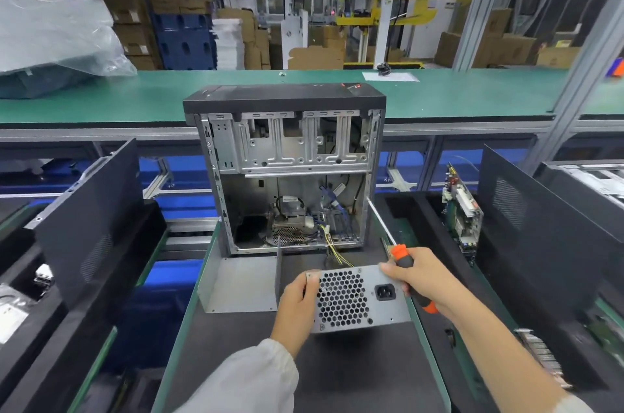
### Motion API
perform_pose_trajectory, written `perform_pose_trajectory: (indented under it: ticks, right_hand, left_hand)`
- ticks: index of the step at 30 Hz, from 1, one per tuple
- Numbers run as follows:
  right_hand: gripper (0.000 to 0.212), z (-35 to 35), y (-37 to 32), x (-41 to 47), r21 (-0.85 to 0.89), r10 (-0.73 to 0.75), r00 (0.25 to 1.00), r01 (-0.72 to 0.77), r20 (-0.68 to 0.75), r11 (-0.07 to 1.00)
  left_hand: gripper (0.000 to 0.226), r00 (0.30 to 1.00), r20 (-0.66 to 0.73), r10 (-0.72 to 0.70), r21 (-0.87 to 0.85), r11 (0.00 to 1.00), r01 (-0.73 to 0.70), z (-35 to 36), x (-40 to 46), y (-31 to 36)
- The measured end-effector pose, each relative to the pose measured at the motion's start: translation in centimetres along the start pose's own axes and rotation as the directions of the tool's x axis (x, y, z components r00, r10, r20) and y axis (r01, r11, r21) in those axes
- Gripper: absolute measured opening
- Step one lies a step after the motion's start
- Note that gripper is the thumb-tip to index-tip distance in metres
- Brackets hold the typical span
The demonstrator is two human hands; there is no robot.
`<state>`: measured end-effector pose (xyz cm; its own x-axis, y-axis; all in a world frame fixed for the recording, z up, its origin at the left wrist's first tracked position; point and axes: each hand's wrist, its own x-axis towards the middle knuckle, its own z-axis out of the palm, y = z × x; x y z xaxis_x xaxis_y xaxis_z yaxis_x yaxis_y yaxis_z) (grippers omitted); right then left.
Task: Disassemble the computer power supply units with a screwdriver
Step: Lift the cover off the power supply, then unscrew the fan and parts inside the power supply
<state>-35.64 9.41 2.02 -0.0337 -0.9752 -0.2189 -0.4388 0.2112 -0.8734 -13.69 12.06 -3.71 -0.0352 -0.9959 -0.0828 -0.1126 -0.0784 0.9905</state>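
Note:
A grey power supply unit (358, 299) with a honeycomb fan grille and a black socket faces me above the dark mat, held between both hands. My left hand (295, 306) grips its left edge. My right hand (417, 277) holds its upper right corner while also gripping an orange and black screwdriver (407, 265), whose shaft points up and left toward the case. Yellow wires (334, 252) run from the unit back into the open computer case (287, 172), which stands upright just behind it.
A bent grey metal panel (241, 284) lies on the mat left of the unit. Black side panels (91, 216) lean at left and right. A green circuit board (462, 210) stands at right. A green workbench (439, 95) runs behind.

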Motion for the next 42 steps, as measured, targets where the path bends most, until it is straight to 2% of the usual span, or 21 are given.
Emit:
perform_pose_trajectory:
  ticks: [4,7,11,15,17,19,21,24,28,35,42]
  right_hand:
    - [0.023,0.2,2.3,0.3,0.044,0.066,0.998,-0.065,-0.02,0.997]
    - [0.028,0.3,2.3,0.7,-0.006,0.056,0.997,-0.056,-0.052,0.998]
    - [0.029,0.7,1.3,1.0,-0.227,0.031,0.986,-0.068,-0.162,0.971]
    - [0.025,1.6,0.3,0.8,-0.452,-0.059,0.955,-0.083,-0.29,0.888]
    - [0.017,2.1,-0.4,0.7,-0.482,-0.077,0.96,-0.065,-0.269,0.873]
    - [0.028,2.5,-1.0,0.5,-0.481,-0.068,0.978,-0.035,-0.196,0.876]
    - [0.03,2.5,-1.5,0.3,-0.484,-0.08,0.988,0.007,-0.13,0.875]
    - [0.027,2.4,-1.7,0.0,-0.47,-0.111,0.989,0.055,-0.093,0.881]
    - [0.026,2.5,-2.2,0.4,-0.368,-0.147,0.985,0.106,-0.085,0.924]
    - [0.018,2.3,-3.0,0.7,-0.187,-0.248,0.955,0.218,-0.16,0.958]
    - [0.018,2.0,-3.9,1.3,-0.012,-0.278,0.947,0.28,-0.162,0.96]
  left_hand:
    - [0.023,0.996,0.052,-0.079,0.021,0.997,0.078,0.7,0.8,-1.1]
    - [0.028,0.988,0.05,-0.144,-0.033,0.989,0.146,0.6,1.9,-1.1]
    - [0.025,0.971,0.11,-0.211,-0.115,0.968,0.224,-0.1,3.2,-0.8]
    - [0.023,0.958,0.176,-0.226,-0.134,0.959,0.251,-0.4,4.3,-1.0]
    - [0.022,0.95,0.195,-0.242,-0.177,0.944,0.277,-0.4,4.7,-1.2]
    - [0.02,0.948,0.207,-0.242,-0.225,0.931,0.286,-0.3,5.1,-1.2]
    - [0.018,0.95,0.213,-0.229,-0.253,0.926,0.279,-0.3,5.3,-1.0]
    - [0.018,0.947,0.23,-0.224,-0.296,0.911,0.287,-0.5,5.2,-0.5]
    - [0.023,0.953,0.218,-0.211,-0.238,0.935,0.262,-0.6,4.8,0.0]
    - [0.017,0.954,0.188,-0.233,-0.254,0.927,0.276,-0.5,4.3,-0.2]
    - [0.019,0.963,0.15,-0.224,-0.293,0.92,0.26,-0.1,4.8,-0.6]
